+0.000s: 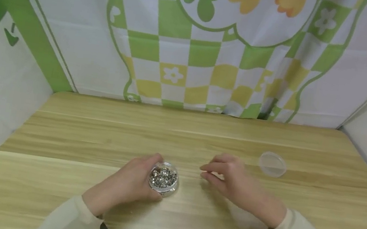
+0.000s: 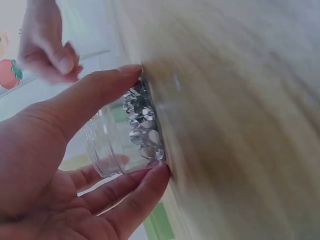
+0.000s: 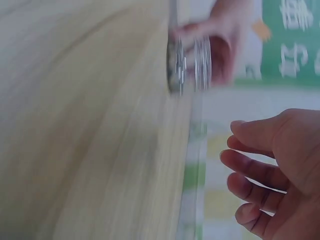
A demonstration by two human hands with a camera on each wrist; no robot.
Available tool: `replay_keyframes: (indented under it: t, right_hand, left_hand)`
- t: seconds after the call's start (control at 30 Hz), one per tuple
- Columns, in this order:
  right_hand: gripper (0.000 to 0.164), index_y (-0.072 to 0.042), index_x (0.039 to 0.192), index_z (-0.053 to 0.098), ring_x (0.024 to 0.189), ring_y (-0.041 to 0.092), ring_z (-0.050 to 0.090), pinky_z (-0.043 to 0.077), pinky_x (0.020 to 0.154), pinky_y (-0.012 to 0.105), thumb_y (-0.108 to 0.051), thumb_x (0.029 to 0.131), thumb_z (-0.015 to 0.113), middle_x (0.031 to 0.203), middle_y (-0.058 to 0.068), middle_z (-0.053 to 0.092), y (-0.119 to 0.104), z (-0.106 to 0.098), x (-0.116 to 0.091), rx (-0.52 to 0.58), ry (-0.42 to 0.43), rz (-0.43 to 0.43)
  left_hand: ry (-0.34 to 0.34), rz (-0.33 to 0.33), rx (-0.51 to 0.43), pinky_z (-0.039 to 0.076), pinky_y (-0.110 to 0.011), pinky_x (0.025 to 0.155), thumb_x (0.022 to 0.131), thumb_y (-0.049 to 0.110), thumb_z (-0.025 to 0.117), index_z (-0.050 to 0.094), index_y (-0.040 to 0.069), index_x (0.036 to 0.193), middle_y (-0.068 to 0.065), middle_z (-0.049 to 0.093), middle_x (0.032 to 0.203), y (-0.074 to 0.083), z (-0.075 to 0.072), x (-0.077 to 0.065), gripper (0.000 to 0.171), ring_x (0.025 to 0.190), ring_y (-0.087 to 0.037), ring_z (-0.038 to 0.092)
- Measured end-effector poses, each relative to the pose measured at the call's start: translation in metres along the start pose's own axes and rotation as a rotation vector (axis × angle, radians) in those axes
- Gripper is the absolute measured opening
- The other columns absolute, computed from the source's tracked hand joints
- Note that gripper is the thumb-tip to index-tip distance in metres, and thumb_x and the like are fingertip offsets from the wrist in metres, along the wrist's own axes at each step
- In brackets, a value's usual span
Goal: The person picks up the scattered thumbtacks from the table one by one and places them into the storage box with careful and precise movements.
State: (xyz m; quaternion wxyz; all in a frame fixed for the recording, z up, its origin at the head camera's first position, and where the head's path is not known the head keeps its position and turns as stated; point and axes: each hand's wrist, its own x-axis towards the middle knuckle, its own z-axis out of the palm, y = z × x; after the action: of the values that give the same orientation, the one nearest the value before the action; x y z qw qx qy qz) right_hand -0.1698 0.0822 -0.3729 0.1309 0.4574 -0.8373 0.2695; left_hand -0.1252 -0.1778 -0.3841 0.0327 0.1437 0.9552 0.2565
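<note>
My left hand (image 1: 135, 181) grips a small clear round jar (image 1: 171, 191) from its left side, thumb on one side and fingers on the other. Shiny silvery faceted gems (image 2: 142, 120) fill the lower part of the jar, whose top has no lid on it. The jar is upright, its base at the wooden tabletop. To the right of the jar hovers my right hand (image 1: 232, 180), thumb and fingers loosely bent with a gap between them. Nothing shows between those fingertips (image 3: 240, 127) in the right wrist view.
A clear round lid (image 1: 272, 164) lies flat on the wooden table (image 1: 94, 128), beyond my right hand. A green, white and yellow checkered cloth (image 1: 203, 59) hangs along the back edge. White panels stand at the left and right sides.
</note>
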Motion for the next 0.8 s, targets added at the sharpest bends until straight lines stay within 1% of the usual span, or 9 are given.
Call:
replay_keyframes:
  t: [0.13,0.23,0.3,0.4,0.47,0.53,0.63,0.7,0.8]
  right_hand:
    - [0.013,-0.003,0.090,0.076,0.067,0.012,0.063,0.057,0.050,0.034,-0.004,0.076,0.079,0.079,0.005,0.073,0.026,-0.026,-0.028,-0.055,0.072,0.099]
    - [0.023,0.000,0.097,0.074,0.078,0.022,0.066,0.061,0.060,0.043,-0.006,0.075,0.081,0.090,0.012,0.073,0.043,-0.042,-0.043,-0.118,0.076,0.160]
    - [0.039,0.003,0.109,0.069,0.093,0.035,0.064,0.059,0.072,0.054,-0.011,0.075,0.081,0.104,0.020,0.069,0.053,-0.050,-0.052,-0.132,0.051,0.217]
    - [0.069,0.008,0.131,0.053,0.114,0.051,0.051,0.049,0.088,0.069,-0.021,0.076,0.082,0.127,0.034,0.055,0.069,-0.057,-0.062,-0.132,-0.012,0.328]
    - [0.085,0.011,0.139,0.041,0.120,0.056,0.041,0.041,0.094,0.074,-0.026,0.075,0.083,0.135,0.039,0.045,0.080,-0.059,-0.068,-0.117,-0.048,0.407]
    - [0.092,0.014,0.141,0.034,0.121,0.058,0.038,0.038,0.096,0.075,-0.031,0.076,0.082,0.137,0.043,0.040,0.090,-0.061,-0.073,-0.114,-0.081,0.478]
    - [0.093,0.018,0.139,0.032,0.118,0.058,0.040,0.042,0.093,0.073,-0.036,0.080,0.078,0.132,0.045,0.041,0.098,-0.063,-0.081,-0.124,-0.137,0.566]
    - [0.087,0.020,0.136,0.036,0.114,0.058,0.042,0.044,0.089,0.072,-0.037,0.083,0.075,0.128,0.046,0.044,0.101,-0.064,-0.084,-0.142,-0.162,0.593]
    - [0.078,0.020,0.131,0.042,0.112,0.058,0.044,0.045,0.088,0.072,-0.034,0.085,0.073,0.124,0.046,0.048,0.103,-0.064,-0.087,-0.154,-0.159,0.607]
  left_hand:
    - [0.000,0.000,0.015,0.054,-0.055,0.091,0.051,0.023,0.092,0.057,0.007,0.114,-0.017,0.069,0.110,0.002,-0.002,-0.001,0.074,0.100,-0.036,0.062]
    - [-0.008,0.024,0.017,0.055,-0.055,0.090,0.052,0.024,0.092,0.056,0.005,0.116,-0.019,0.069,0.110,0.005,0.000,0.001,0.076,0.099,-0.037,0.063]
    - [-0.020,0.048,0.012,0.055,-0.055,0.091,0.053,0.025,0.092,0.055,0.003,0.117,-0.020,0.068,0.111,0.007,0.002,0.003,0.078,0.099,-0.037,0.063]
    - [-0.040,0.080,-0.003,0.054,-0.055,0.092,0.053,0.027,0.091,0.055,0.002,0.119,-0.020,0.067,0.112,0.012,0.006,0.008,0.079,0.101,-0.037,0.062]
    - [-0.058,0.097,-0.007,0.053,-0.055,0.093,0.054,0.028,0.091,0.054,0.002,0.120,-0.021,0.067,0.113,0.015,0.009,0.011,0.080,0.102,-0.037,0.062]
    - [-0.075,0.112,-0.009,0.052,-0.055,0.094,0.054,0.031,0.091,0.054,0.003,0.120,-0.020,0.067,0.115,0.018,0.011,0.014,0.081,0.103,-0.037,0.061]
    - [-0.097,0.136,-0.007,0.051,-0.056,0.096,0.053,0.037,0.091,0.054,0.004,0.120,-0.020,0.066,0.117,0.022,0.012,0.019,0.084,0.106,-0.038,0.060]
    - [-0.105,0.144,-0.004,0.050,-0.056,0.098,0.052,0.041,0.090,0.054,0.005,0.121,-0.020,0.066,0.119,0.025,0.013,0.021,0.086,0.108,-0.038,0.059]
    - [-0.111,0.156,-0.007,0.050,-0.056,0.098,0.052,0.042,0.090,0.054,0.004,0.121,-0.020,0.065,0.120,0.029,0.012,0.022,0.086,0.108,-0.038,0.059]
